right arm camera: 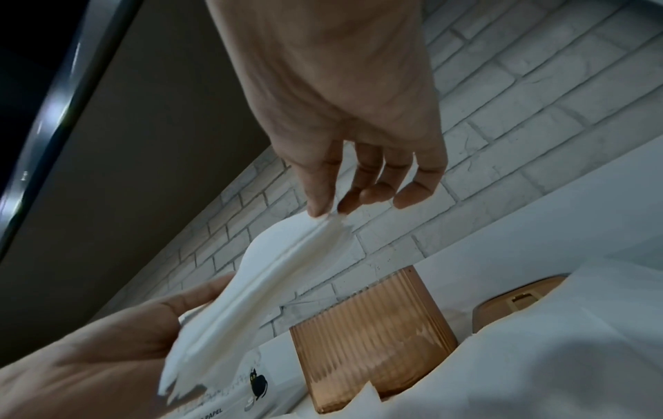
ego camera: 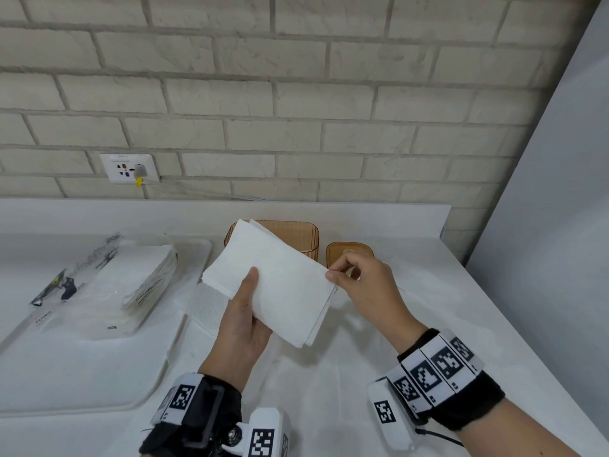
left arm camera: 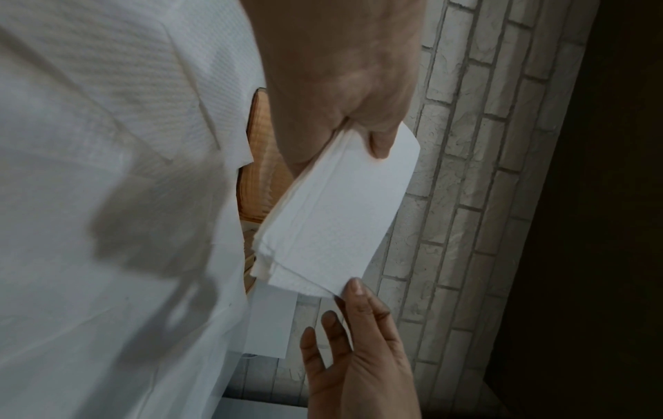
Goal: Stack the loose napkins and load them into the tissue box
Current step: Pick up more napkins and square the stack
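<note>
My left hand (ego camera: 245, 311) holds a stack of white napkins (ego camera: 276, 285) above the counter, thumb on top and fingers underneath. My right hand (ego camera: 339, 273) pinches the stack's right corner between thumb and index finger. In the left wrist view the right hand's fingertips (left arm camera: 353, 286) meet the far corner of the napkin stack (left arm camera: 337, 209). In the right wrist view the napkin stack (right arm camera: 258, 289) spans from the left hand (right arm camera: 107, 354) up to the right hand (right arm camera: 328, 211). The ribbed amber tissue box (ego camera: 306, 237) stands open behind the stack, partly hidden by it.
The box's amber lid (ego camera: 346, 252) lies to the right of the box. One loose napkin (ego camera: 201, 305) lies on the counter under the stack. A plastic napkin package (ego camera: 108, 285) sits on a white tray (ego camera: 82, 374) at the left. A brick wall runs behind.
</note>
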